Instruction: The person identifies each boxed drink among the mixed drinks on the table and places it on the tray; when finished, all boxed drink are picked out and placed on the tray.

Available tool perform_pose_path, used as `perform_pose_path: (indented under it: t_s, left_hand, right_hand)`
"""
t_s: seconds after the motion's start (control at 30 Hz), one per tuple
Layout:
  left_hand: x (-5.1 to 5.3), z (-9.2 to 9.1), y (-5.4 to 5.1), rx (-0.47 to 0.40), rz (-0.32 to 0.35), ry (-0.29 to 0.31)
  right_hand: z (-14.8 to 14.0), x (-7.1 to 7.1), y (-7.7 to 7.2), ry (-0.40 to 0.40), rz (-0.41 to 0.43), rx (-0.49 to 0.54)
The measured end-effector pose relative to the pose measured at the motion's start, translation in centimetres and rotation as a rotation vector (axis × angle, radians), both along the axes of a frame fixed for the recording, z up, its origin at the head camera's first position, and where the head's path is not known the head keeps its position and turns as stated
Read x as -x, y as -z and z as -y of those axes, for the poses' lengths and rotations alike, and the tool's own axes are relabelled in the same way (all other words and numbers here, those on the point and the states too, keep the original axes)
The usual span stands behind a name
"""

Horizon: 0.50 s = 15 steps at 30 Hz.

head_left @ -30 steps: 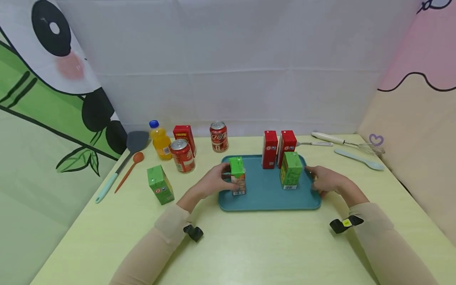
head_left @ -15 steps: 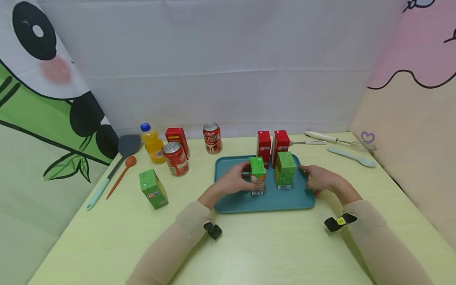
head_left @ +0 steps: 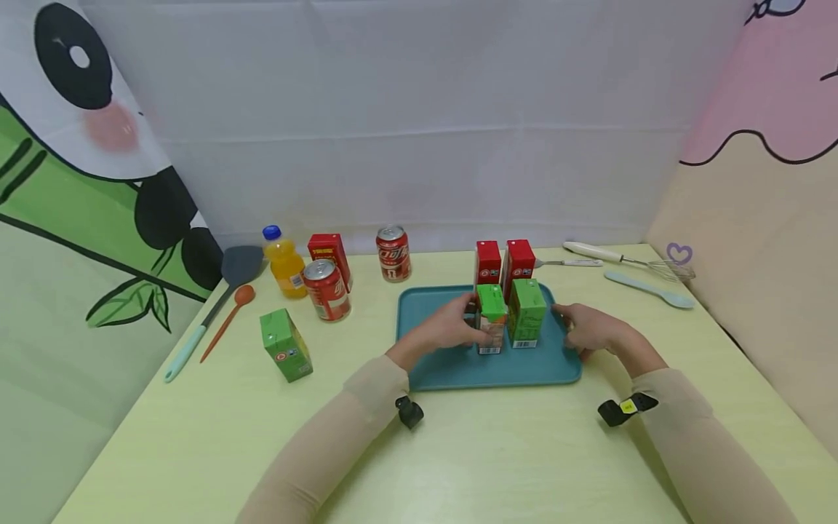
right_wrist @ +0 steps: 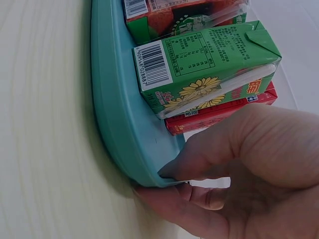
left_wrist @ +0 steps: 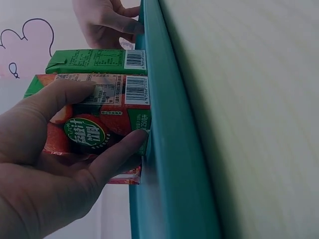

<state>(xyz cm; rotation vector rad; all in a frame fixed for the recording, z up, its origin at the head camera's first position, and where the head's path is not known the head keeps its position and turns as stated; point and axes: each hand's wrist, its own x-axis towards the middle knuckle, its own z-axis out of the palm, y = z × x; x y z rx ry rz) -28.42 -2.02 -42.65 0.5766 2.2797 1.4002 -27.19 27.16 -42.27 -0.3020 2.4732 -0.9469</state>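
The desk (head_left: 497, 444) fills the lower half of the head view. Across it the left forearm (head_left: 327, 444) slants up and right from the bottom centre, and the right forearm (head_left: 720, 447) slants up and left from the lower right.

The tray (head_left: 530, 372) lies right of centre, its long side running across the frame. The right grip (head_left: 592, 329) pinches its right rim, thumb over the edge and a finger beneath, parted only by the rim's thickness.

The left grip (head_left: 448, 327) comes in from the left of the tray, palm facing right, thumb and fingers spread about as wide as the fruit-print carton (head_left: 495, 322) they hold. This carton is over the middle of the tray, at the right end of the left grip, which is the nearer hand. It is roughly upright, its long axis vertical, crosswise to the reach of the arm. I cannot tell whether its base bears on the tray.

A left red carton (head_left: 487, 263) and a right red carton (head_left: 520, 260) stand just above it and to its upper right in the head view. A green carton (head_left: 527, 314) stands upright just to its right.

The key relation seems to be the sliver between those two front cartons; whether they touch is unclear.
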Motion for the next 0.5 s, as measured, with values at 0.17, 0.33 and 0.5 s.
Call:
perform_pose_path:
  t_s: [0.17, 0.33, 0.5]
  left_hand:
    - [0.13, -0.54, -0.13, 0.010, -0.002, 0.001]
    - [0.22, -0.75, -0.26, 0.030, -0.008, -0.004]
    - [0.24, -0.86, -0.49, 0.012, 0.005, 0.002]
  right_hand:
    - [-0.05, -0.07, -0.03, 0.002, 0.000, -0.001]
    - [0.03, -0.04, -0.06, -0.006, -0.007, 0.000]
    - [0.10, -0.04, -0.11, -0.012, -0.011, 0.000]
